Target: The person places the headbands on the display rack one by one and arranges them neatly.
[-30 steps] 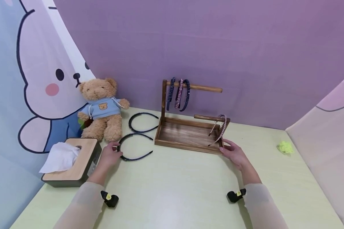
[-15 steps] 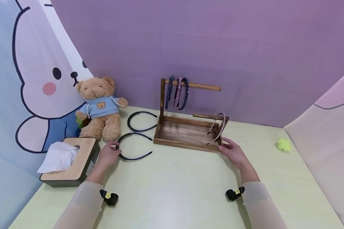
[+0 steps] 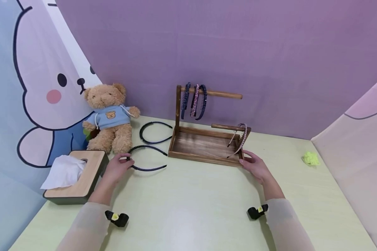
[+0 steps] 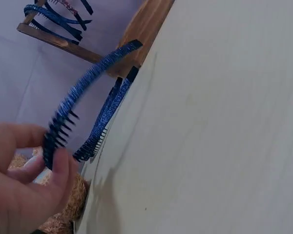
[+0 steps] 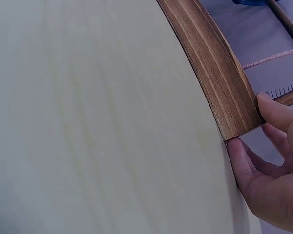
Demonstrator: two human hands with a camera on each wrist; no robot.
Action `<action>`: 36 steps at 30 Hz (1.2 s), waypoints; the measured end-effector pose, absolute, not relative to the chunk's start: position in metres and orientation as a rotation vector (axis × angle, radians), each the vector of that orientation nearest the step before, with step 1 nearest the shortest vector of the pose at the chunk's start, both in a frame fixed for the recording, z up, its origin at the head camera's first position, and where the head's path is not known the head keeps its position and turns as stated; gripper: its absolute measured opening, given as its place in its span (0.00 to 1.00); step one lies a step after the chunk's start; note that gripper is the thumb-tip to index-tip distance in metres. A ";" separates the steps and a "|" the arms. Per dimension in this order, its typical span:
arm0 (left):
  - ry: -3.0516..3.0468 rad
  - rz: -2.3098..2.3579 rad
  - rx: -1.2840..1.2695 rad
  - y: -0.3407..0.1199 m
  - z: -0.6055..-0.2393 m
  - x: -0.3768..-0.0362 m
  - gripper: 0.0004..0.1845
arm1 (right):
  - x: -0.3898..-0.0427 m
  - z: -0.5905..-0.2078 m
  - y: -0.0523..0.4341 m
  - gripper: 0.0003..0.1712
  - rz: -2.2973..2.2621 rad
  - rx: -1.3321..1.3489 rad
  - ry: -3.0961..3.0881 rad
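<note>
Pale yellow-green table point(image 3: 182, 198) with a rack, a headband, a bear, a tissue box and a crumpled bundle on it.
The wooden rack point(image 3: 204, 160) stands toward the back, its tray base flat on the top; left of it a dark headband point(image 3: 141, 134) lies flat, both ends toward the rack. The bear point(image 3: 108, 120) sits farther left, the tissue box point(image 3: 89, 167) just in front of it. The bright yellow-green bundle point(image 3: 311, 159) lies well apart, near the right edge.
</note>
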State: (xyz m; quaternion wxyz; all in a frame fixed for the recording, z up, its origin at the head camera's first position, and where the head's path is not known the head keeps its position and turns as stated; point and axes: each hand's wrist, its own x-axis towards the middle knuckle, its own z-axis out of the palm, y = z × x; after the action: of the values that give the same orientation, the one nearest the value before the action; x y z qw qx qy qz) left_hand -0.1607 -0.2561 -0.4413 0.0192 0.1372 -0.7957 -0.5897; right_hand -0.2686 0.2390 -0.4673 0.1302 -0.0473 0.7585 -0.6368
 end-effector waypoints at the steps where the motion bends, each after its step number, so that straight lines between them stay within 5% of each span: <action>1: -2.426 -1.875 0.411 -0.255 -0.441 -0.161 0.23 | -0.268 -0.467 0.239 0.37 -1.851 -0.138 2.205; 9: -2.227 -2.040 0.237 -0.247 -0.425 -0.165 0.21 | -0.269 -0.465 0.238 0.37 -1.857 -0.132 2.200; 36: -2.317 -1.506 -0.171 -0.175 -0.361 -0.164 0.19 | -0.269 -0.469 0.240 0.36 -1.868 -0.152 2.189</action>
State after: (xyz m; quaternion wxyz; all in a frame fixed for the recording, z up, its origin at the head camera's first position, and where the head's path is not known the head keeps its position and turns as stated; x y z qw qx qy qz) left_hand -0.1636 -0.1750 -0.3613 0.1853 -0.0608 -0.8224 -0.5345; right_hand -0.2688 0.2398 -0.4685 0.1294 -0.0522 0.7533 -0.6427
